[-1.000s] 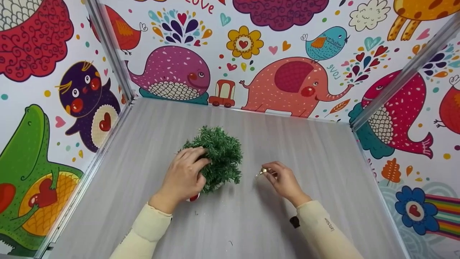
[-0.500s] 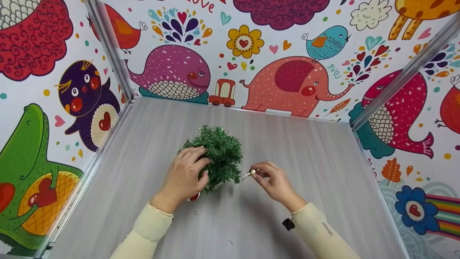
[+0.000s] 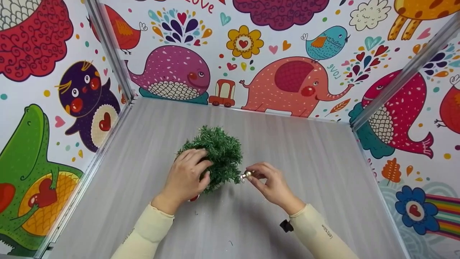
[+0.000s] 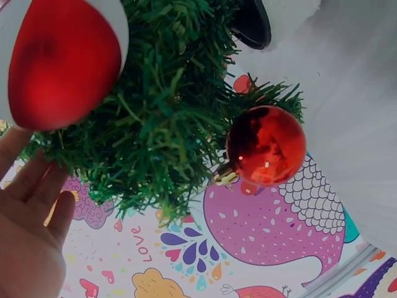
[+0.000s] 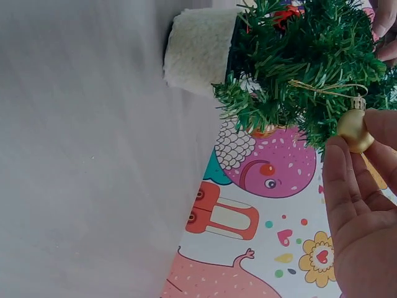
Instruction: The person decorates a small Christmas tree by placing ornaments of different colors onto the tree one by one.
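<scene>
A small green tinsel Christmas tree (image 3: 221, 153) stands mid-table on a fluffy white base (image 5: 200, 53). My left hand (image 3: 187, 176) holds its upper part, fingers bent over the branches; in the left wrist view some fingertips disappear behind greenery. Beside the tree, my right hand (image 3: 273, 183) pinches a small gold bauble (image 5: 353, 131) between thumb and fingers. The bauble's gold string loop (image 5: 329, 90) stretches toward the branches; whether it touches them I cannot tell. A shiny red bauble (image 4: 267, 146) hangs from the tree, and a larger red-and-white ornament (image 4: 65, 65) sits near my left fingers.
The grey wood-look table (image 3: 305, 151) bears tiny dark scraps (image 3: 230, 243) near its front. Printed panels (image 3: 222, 43) with cartoon animals enclose the back and sides. Metal posts (image 3: 109, 50) mark the corners.
My right hand has moved left with the gold bauble, bringing its string end up to the tree's right side. My left hand has shifted only slightly at the tree.
</scene>
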`<state>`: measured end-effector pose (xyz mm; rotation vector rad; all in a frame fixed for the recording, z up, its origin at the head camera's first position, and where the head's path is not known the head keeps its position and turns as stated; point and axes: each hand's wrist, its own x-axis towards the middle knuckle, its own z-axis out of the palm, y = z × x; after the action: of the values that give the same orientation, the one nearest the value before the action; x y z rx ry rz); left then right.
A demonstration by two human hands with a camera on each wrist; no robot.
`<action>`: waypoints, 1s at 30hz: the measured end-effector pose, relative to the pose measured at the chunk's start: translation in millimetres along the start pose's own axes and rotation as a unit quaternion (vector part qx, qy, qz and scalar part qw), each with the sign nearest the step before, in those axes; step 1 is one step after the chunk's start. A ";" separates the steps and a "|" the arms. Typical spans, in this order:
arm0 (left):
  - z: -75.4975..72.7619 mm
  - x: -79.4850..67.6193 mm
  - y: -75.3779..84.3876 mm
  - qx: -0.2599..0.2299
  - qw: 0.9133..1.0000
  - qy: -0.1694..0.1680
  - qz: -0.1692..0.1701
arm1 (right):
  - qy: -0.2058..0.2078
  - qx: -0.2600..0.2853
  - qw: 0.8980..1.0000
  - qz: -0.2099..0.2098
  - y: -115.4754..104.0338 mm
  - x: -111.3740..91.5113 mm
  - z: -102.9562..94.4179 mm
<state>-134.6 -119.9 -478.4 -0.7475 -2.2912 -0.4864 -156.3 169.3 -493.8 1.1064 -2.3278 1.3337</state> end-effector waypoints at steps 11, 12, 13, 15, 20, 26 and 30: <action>-0.4 3.0 5.5 -0.001 1.000 0.002 0.021 | -0.013 0.030 0.999 0.000 -22.2 4.9 -1.3; -1.0 3.4 6.6 -0.002 1.000 -0.001 0.023 | -0.012 0.030 0.999 0.001 -22.7 4.6 -0.8; -1.5 3.7 7.6 -0.002 1.000 -0.004 0.024 | -0.011 0.030 0.999 0.001 -23.3 4.3 -0.4; -2.2 4.1 9.6 -0.003 1.000 -0.012 0.027 | -0.008 0.030 1.000 0.001 -24.3 4.0 0.6; -1.7 5.3 15.3 -0.006 0.999 -0.026 0.039 | -0.004 0.040 0.999 0.004 -27.7 4.3 3.0; 0.9 9.4 26.2 -0.020 0.997 -0.026 0.063 | -0.012 0.053 0.998 0.021 -30.5 2.7 5.1; 2.9 11.2 35.4 -0.007 0.996 -0.045 0.073 | -0.018 0.071 0.997 0.022 -33.0 2.7 6.6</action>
<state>-120.7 -87.1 -467.9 -0.9524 -2.2963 -0.4105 -133.6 152.8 -475.0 1.1349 -2.3267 1.5277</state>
